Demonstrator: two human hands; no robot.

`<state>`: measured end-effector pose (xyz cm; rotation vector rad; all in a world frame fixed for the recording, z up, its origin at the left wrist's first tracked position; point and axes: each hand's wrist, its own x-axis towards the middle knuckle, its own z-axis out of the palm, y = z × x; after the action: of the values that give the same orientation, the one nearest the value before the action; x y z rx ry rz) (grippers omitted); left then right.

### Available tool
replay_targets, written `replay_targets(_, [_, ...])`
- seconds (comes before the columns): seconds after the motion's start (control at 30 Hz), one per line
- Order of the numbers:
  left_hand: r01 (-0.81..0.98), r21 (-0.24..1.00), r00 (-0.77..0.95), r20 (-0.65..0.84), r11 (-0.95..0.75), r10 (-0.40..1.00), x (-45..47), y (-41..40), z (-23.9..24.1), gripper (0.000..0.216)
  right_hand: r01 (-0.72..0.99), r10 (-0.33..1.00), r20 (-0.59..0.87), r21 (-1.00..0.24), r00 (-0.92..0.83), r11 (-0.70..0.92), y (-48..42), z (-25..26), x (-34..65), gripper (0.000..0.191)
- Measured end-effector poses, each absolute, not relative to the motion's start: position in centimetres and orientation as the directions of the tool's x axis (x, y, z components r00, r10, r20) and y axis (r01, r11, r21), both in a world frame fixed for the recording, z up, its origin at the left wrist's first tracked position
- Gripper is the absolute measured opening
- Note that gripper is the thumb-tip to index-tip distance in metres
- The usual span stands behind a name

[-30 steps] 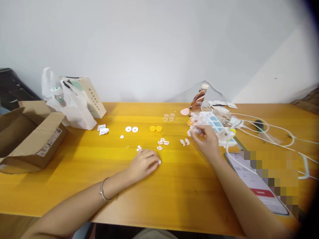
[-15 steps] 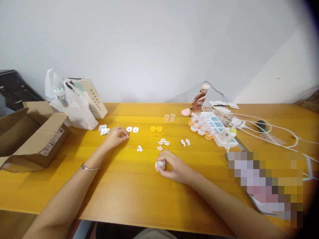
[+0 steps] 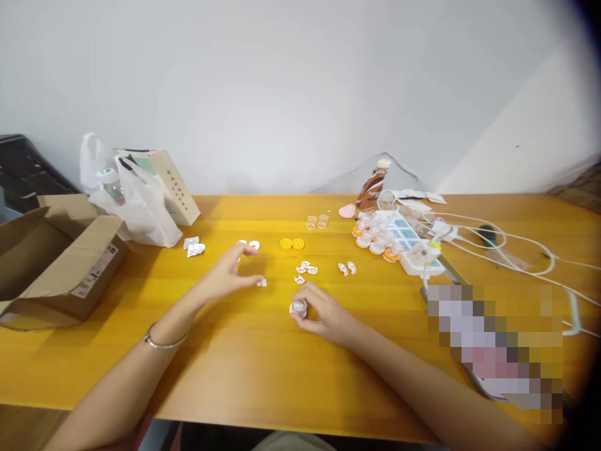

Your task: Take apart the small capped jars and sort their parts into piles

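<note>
Where fingers [image 3: 313, 295] curl, yellow table [image 3: 253, 369], pale wall [image 3: 263, 94]

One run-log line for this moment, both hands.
left hand: open, thumb by small white pieces | right hand: holding clear-and-white part | nearby: yellow discs, white openwork pieces

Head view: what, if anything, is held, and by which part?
The right hand holds a clear round piece by its side; the left hand shows nothing held.
</note>
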<state>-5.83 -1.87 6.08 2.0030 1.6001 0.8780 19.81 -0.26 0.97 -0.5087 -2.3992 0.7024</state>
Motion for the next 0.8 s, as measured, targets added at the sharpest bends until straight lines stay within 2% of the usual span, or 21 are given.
replay_targets(0.1, [0.624, 0.683, 0.434, 0.103, -0.381, 0.895, -2.7, -3.5, 5.6, 0.042, 0.220, 0.527, 0.429, -0.583, -0.734, 0.782, -0.2, 0.9, 19.6, 0.012])
replay_targets(0.17, [0.618, 0.673, 0.493, 0.071, -0.407, 0.867, -1.0, -4.2, 4.3, 0.039, 0.227, 0.551, 0.430, -0.602, -0.715, 0.765, -0.3, 0.8, 19.5, 0.016])
replay_targets(0.33, [0.640, 0.683, 0.368, 0.130, -0.352, 0.921, 1.1, -4.3, 1.3, 0.025, 0.212, 0.604, 0.392, -0.690, -0.695, 0.692, -0.3, 0.4, 19.3, 0.022])
replay_targets(0.5, [0.615, 0.698, 0.351, 0.175, -0.367, 0.920, 1.0, -3.9, 0.7, 0.021, 0.205, 0.644, 0.375, -0.739, -0.667, 0.642, -0.1, 0.2, 19.1, 0.016])
replay_targets(0.7, [0.669, 0.638, 0.323, 0.213, -0.382, 0.922, 1.5, -3.9, 0.0, 0.023, 0.282, 0.682, 0.361, -0.714, -0.637, 0.641, -0.3, 0.2, 18.9, 0.013])
replay_targets(0.8, [0.707, 0.615, 0.282, 0.210, -0.350, 0.936, 1.8, -4.1, -0.2, 0.025, 0.376, 0.721, 0.297, -0.696, -0.626, 0.612, -0.6, 0.2, 18.7, 0.022])
